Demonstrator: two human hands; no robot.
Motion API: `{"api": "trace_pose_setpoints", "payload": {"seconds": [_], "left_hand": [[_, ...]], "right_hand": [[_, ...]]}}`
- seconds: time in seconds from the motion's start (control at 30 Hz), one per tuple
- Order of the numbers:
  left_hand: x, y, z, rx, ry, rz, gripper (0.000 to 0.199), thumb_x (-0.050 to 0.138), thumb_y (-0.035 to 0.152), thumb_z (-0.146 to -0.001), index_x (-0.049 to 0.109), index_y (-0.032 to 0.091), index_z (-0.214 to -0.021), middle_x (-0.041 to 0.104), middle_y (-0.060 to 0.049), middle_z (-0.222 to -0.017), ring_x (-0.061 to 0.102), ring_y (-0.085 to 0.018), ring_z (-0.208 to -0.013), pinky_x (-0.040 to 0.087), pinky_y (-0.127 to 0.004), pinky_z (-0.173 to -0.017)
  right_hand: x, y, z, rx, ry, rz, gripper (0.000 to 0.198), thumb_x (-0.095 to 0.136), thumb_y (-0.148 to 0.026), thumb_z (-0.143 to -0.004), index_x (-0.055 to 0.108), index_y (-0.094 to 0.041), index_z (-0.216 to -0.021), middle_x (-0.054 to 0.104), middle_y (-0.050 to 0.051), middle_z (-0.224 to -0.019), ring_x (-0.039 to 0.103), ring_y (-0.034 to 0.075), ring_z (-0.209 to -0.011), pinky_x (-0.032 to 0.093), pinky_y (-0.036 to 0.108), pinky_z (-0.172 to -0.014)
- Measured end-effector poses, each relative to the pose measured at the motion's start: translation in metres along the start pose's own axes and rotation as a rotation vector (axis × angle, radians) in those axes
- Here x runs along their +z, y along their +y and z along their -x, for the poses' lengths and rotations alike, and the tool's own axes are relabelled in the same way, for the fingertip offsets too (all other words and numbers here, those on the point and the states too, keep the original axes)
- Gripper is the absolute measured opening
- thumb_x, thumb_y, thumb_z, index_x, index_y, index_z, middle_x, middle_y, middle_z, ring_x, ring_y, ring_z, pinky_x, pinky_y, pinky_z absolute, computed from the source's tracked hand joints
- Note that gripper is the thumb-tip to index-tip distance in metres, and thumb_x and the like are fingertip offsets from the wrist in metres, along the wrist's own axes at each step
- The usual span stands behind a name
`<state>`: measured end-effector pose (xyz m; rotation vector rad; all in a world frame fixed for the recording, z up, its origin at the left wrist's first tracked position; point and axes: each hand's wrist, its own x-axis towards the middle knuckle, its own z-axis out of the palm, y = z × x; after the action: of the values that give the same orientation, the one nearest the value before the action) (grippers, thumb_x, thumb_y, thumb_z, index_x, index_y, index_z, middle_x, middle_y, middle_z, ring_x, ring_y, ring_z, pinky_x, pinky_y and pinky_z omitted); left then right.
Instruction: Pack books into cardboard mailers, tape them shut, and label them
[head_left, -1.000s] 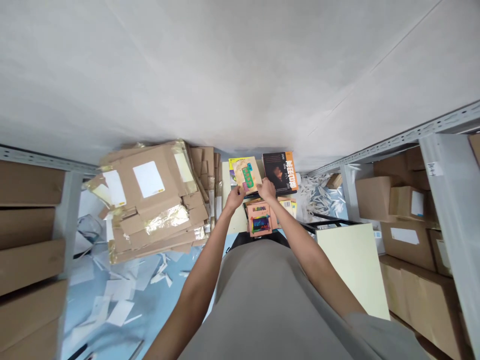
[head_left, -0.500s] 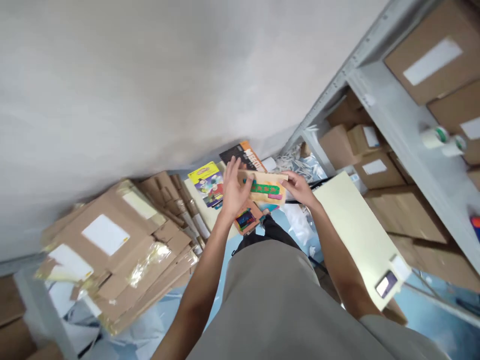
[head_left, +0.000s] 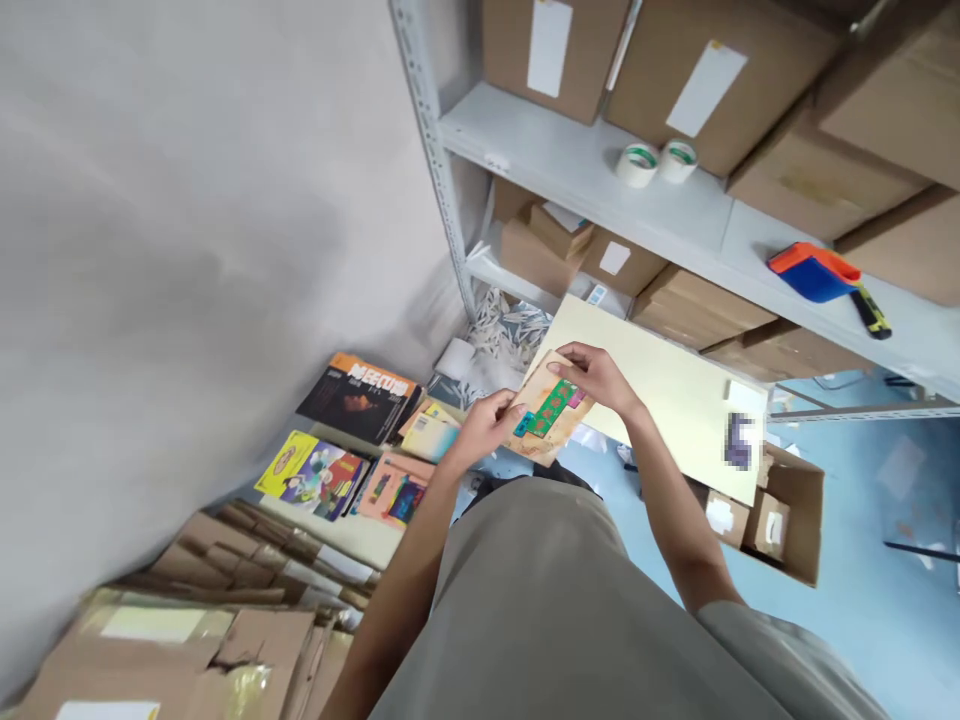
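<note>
Both hands hold a tan book (head_left: 553, 412) whose cover carries a green strip and small blue and pink patches. My left hand (head_left: 489, 428) is closed on its lower left edge, thumb on the cover. At the upper right, my right hand (head_left: 596, 378) grips the opposite edge, its thumb also on top. The book is tilted in front of my body, by the near edge of a cream tabletop (head_left: 645, 370). Stacked books lie to the left: a black one with orange (head_left: 358, 398), a yellow and purple one (head_left: 311, 475), and a salmon one (head_left: 394, 488).
Flattened cardboard (head_left: 187, 650) is piled at lower left. A grey metal shelf (head_left: 555, 140) on the right bears boxes, two tape rolls (head_left: 637, 165) and an orange-blue object (head_left: 814, 270). An open carton (head_left: 802, 510) stands beyond the table. Paper scraps (head_left: 499, 335) lie by the wall.
My view has swung right, so the shelf and cream table fill more of it. The book has moved from over the stacks toward the table, turning to a steeper slant, still in both hands.
</note>
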<state>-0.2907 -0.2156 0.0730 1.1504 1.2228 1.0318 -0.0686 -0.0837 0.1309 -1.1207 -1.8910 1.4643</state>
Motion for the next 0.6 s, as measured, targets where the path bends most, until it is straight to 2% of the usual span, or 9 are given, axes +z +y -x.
{"api": "trace_pose_setpoints", "payload": {"seconds": [0.07,0.17,0.23,0.37,0.47,0.53,0.6], "left_hand": [[0.020,0.001,-0.019,-0.041,0.023,0.067,0.051,0.075,0.068,-0.092,0.068,0.017,-0.091,0.068,0.000,-0.080,0.059,-0.015,-0.072,0.045,-0.025,-0.066],[0.053,0.006,-0.049,-0.078,0.129,0.159,0.056,0.081,0.072,-0.085,0.071,0.018,-0.093,0.073,-0.002,-0.084,0.064,-0.017,-0.077,0.050,-0.027,-0.072],[0.078,0.010,-0.069,-0.105,0.185,0.223,0.058,0.085,0.073,-0.081,0.074,0.018,-0.096,0.077,-0.003,-0.089,0.068,-0.018,-0.080,0.053,-0.028,-0.076],[0.126,0.016,-0.104,-0.194,0.205,0.345,0.062,0.092,0.073,-0.073,0.075,0.019,-0.098,0.079,-0.004,-0.090,0.072,-0.019,-0.080,0.057,-0.029,-0.074],[0.155,0.018,-0.121,-0.219,0.178,0.373,0.059,0.095,0.069,-0.072,0.076,0.019,-0.099,0.080,-0.004,-0.092,0.074,-0.019,-0.081,0.059,-0.029,-0.075],[0.169,0.019,-0.130,-0.224,0.177,0.362,0.060,0.095,0.069,-0.072,0.077,0.019,-0.099,0.081,-0.004,-0.093,0.075,-0.020,-0.083,0.060,-0.029,-0.076],[0.181,0.022,-0.138,-0.215,0.209,0.322,0.061,0.094,0.070,-0.071,0.077,0.019,-0.100,0.082,-0.006,-0.093,0.077,-0.021,-0.086,0.060,-0.030,-0.077]], "right_hand": [[-0.026,0.015,0.007,-0.015,0.140,0.077,0.053,0.083,-0.067,-0.088,0.078,-0.022,-0.116,0.081,0.008,-0.103,0.077,0.027,-0.095,0.065,0.040,-0.089],[-0.064,0.039,0.021,-0.048,0.383,0.199,0.064,0.085,-0.060,-0.088,0.072,-0.025,-0.140,0.076,0.015,-0.134,0.074,0.033,-0.120,0.063,0.050,-0.105],[-0.083,0.055,0.034,-0.041,0.446,0.174,0.077,0.083,-0.060,-0.090,0.061,-0.026,-0.156,0.071,0.017,-0.147,0.073,0.034,-0.124,0.063,0.052,-0.105],[-0.108,0.079,0.056,0.036,0.441,-0.031,0.093,0.074,-0.063,-0.098,0.035,-0.028,-0.175,0.074,0.016,-0.141,0.079,0.025,-0.091,0.068,0.041,-0.078],[-0.126,0.091,0.066,0.040,0.500,-0.083,0.091,0.068,-0.060,-0.103,0.029,-0.028,-0.178,0.080,0.011,-0.125,0.074,0.020,-0.076,0.065,0.035,-0.069],[-0.138,0.096,0.070,0.018,0.547,-0.066,0.085,0.068,-0.056,-0.104,0.032,-0.029,-0.177,0.079,0.010,-0.123,0.075,0.021,-0.080,0.066,0.035,-0.072],[-0.149,0.101,0.072,-0.021,0.620,0.025,0.071,0.068,-0.051,-0.105,0.047,-0.030,-0.170,0.074,0.013,-0.137,0.077,0.025,-0.100,0.068,0.040,-0.084]]}}
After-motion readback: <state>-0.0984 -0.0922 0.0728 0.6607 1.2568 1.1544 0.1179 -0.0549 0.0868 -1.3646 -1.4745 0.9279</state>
